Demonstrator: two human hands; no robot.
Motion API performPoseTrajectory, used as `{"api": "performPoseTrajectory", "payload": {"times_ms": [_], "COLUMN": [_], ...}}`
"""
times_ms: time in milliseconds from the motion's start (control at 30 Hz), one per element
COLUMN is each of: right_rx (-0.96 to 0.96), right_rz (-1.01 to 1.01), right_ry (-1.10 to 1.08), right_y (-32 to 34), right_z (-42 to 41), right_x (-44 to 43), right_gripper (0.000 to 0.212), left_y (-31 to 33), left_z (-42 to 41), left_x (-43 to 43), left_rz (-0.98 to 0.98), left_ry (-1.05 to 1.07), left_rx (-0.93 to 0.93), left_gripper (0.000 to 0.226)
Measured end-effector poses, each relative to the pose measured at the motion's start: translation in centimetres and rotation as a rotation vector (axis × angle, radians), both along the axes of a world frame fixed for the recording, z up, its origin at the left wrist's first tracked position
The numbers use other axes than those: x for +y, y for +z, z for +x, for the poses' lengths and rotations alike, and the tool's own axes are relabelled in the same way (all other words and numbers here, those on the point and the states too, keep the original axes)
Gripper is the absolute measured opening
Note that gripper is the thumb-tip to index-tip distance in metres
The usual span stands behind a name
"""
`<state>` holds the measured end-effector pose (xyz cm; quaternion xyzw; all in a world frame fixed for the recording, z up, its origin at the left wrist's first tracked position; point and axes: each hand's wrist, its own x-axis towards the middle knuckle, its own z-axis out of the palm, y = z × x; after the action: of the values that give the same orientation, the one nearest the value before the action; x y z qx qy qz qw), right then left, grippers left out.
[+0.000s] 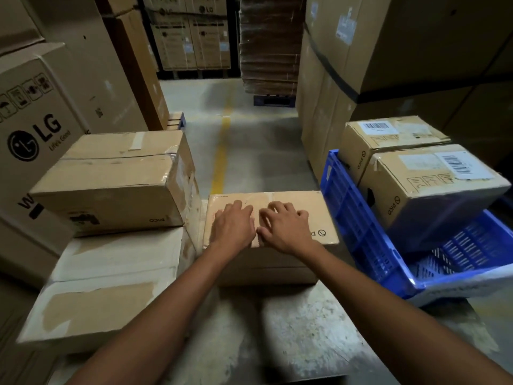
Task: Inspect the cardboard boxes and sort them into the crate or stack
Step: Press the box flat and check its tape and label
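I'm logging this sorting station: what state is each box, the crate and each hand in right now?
middle box: closed, under both hands
left hand: open, resting on its top
right hand: open, fingers spread on its top
blue crate: holds two labelled boxes
top stack box: taped shut, untouched

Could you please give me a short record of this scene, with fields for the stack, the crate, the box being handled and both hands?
Stack: left side, one taped box on top of others
Blue crate: right side, holds two barcode-labelled boxes
Middle box: closed, between the stack and the crate
Left hand: rests on the middle box's top
Right hand: rests on the same top, beside the left
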<state>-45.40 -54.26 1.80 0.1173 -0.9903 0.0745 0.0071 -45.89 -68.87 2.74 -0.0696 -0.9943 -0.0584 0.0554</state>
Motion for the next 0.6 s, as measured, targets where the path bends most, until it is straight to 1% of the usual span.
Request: {"api": "performPoseTrajectory", "payload": {"times_ms": [33,100,167,233,300,367,433,467,500,600], "right_rx": [-0.008,-0.009,-0.033,-0.057,-0.037,0.033,0.052,0.037,0.015,-0.003], "right_rz": [-0.003,0.001,0.008,-0.016,-0.028,-0.08,-0.214,-0.306,-0.395,-0.637], "right_ry": [-0.073,-0.214,-0.233,-0.207,-0.229,-0.372,-0.573,-0.642,-0.683,-0.735], "right_y": [0.1,-0.5,-1.3,-1.5,-1.2,-1.6,-2.3,-2.4,-2.2,-0.1], "right_z": [-0.1,0.2,0.7,0.4,0.4,1.0,1.9,2.3,2.4,2.0], "right_x": [0.7,2.2,3.0,3.1,3.0,3.6,4.7,5.1,5.4,5.7], "right_gripper": [0.047,0.054,0.062,0.063,0.063,0.065,0.073,0.076,0.075,0.05], "left_y": [0.0,-0.5,-1.1,-0.9,-0.5,-0.4,-0.7,-0.8,-1.0,-1.4], "left_z": [-0.2,-0.2,-0.1,-0.3,-0.3,0.2,1.1,1.5,1.9,2.2], "left_x": [0.7,2.0,2.8,2.6,1.8,0.5,-1.1,-1.8,-2.2,-2.4], "left_rz": [0.033,0.072,0.042,0.039,0.053,0.061,0.092,0.127,0.175,0.294], "left_ry": [-0.037,-0.121,-0.149,-0.148,-0.133,-0.014,0.17,0.244,0.293,0.363], "left_rx": [-0.021,-0.081,-0.104,-0.137,-0.177,-0.164,-0.148,-0.162,-0.185,-0.196], "left_gripper": [0.038,0.041,0.04,0.04,0.041,0.044,0.048,0.051,0.054,0.057]}}
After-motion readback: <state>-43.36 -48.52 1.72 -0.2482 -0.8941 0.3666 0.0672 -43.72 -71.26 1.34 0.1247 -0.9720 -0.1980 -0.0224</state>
